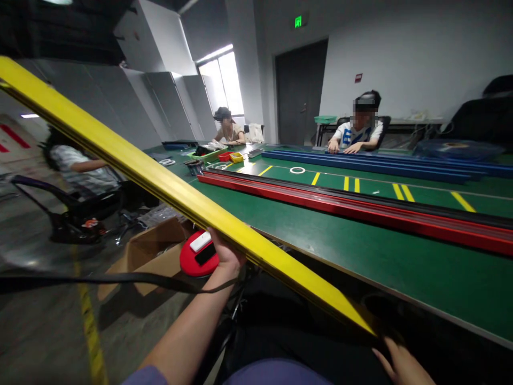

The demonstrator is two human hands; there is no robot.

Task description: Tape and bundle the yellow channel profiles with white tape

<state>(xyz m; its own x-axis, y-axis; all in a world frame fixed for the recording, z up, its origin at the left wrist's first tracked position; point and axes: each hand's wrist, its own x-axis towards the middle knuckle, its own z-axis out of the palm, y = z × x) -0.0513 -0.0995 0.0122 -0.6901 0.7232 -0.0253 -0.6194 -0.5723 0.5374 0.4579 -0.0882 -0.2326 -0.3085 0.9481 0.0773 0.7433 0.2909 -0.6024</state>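
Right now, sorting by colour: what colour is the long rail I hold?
Yellow: the rail shows best in the head view.

Dim room lit by a bright, blown-out window [222, 85] — edges bend wide-angle, left side motion-blurred.

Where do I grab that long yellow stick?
Grip the long yellow stick partway along, from underneath, as the left hand does, and steady the low near end, by the right hand. It is long, thin and tilted, so holding one end alone would probably let it swing.
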